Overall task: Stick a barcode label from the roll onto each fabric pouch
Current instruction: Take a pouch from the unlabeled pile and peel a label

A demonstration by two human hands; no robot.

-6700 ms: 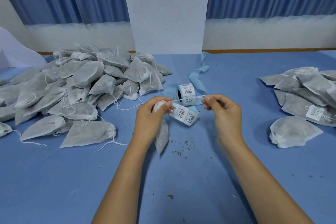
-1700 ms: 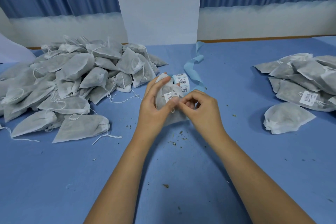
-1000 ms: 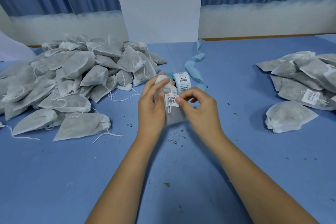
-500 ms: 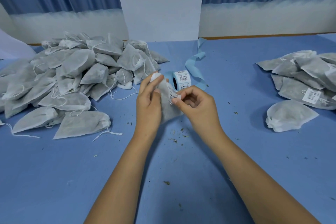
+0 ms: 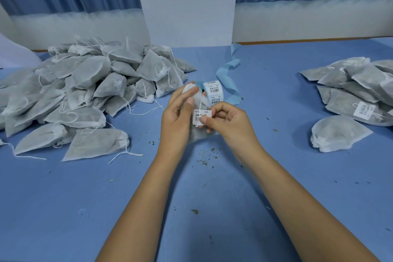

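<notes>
Since half a second ago the fabric pouch has turned back toward the camera, so the barcode label now shows its printed face. Left hand grips the pouch, thumb in front and fingers behind, above the blue table. Right hand pinches the label's lower right edge, thumb on top. Label roll stands just behind the hands. Large pouch pile at left; smaller pile at right, one pouch there showing a label.

Bare forearms, left hand, right hand, short nails
</notes>
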